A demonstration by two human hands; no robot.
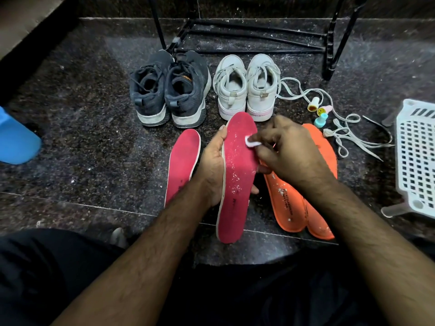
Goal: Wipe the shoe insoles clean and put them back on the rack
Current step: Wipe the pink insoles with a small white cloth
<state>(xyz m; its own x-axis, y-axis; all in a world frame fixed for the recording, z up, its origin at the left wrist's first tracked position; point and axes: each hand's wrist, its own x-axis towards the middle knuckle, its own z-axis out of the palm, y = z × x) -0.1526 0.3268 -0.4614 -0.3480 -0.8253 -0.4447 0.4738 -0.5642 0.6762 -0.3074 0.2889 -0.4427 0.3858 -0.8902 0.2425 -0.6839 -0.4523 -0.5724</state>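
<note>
My left hand (211, 165) grips a pink insole (236, 175) from its left edge and holds it up, toe pointing away. White flecks dot its surface. My right hand (289, 151) pinches a small white wipe (252, 142) and presses it on the insole's upper right part. A second pink insole (182, 163) lies flat on the floor to the left. Two orange insoles (313, 208) lie on the floor to the right, partly under my right hand. The black metal rack (254, 36) stands at the back.
A dark pair of sneakers (169, 90) and a white pair (247, 88) stand before the rack. Loose white laces (348, 135) and small coloured bottles (320, 111) lie right of them. A white plastic basket (414, 158) sits far right, a blue object (16, 140) far left.
</note>
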